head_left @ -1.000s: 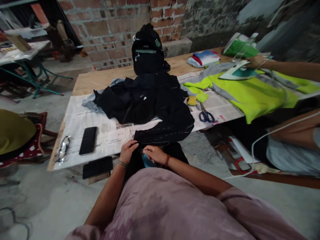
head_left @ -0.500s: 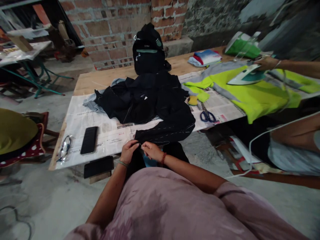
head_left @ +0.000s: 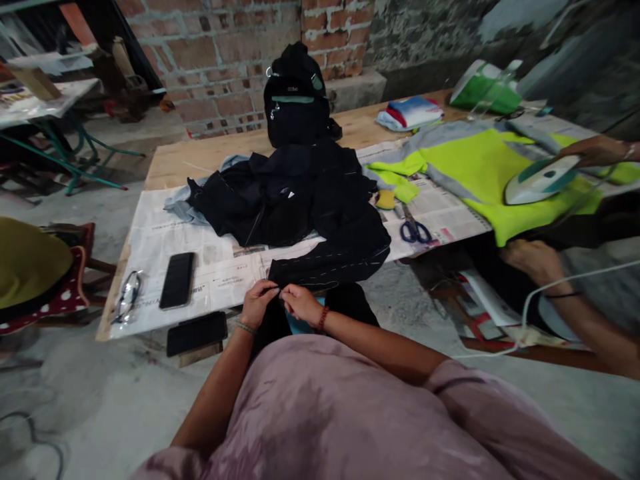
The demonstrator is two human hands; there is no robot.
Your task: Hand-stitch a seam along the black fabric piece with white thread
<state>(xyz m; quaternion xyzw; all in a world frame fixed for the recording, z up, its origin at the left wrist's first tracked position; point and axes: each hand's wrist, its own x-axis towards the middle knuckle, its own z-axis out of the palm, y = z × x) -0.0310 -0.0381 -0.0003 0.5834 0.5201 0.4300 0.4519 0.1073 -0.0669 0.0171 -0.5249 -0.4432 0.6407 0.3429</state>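
A black garment (head_left: pixel 327 263) with rows of white basting stitches lies over the front edge of the table, part of a larger dark heap. My left hand (head_left: pixel 257 303) pinches this garment at its near left corner, finger and thumb pressed together. Close beside it, my right hand (head_left: pixel 303 307) is closed in a pinch, its fingertips almost meeting the left ones. What those right fingers hold is too small to make out. A loose pale thread (head_left: pixel 327 287) curves along the cloth's lower edge, just beyond my right hand.
On the newspaper-covered table (head_left: pixel 150 233) lie a phone (head_left: pixel 178 280), glasses (head_left: pixel 129 297) and blue-handled scissors (head_left: pixel 415 230). A black backpack (head_left: pixel 295 100) stands behind. At right, a co-worker's hand (head_left: pixel 597 150) holds an iron (head_left: pixel 543 179) on a yellow garment (head_left: pixel 465 157).
My hands stay nearly in place, the right fingertips a little closer to the left. The co-worker's iron has slid right and nearer, and their other hand has appeared below the yellow garment.
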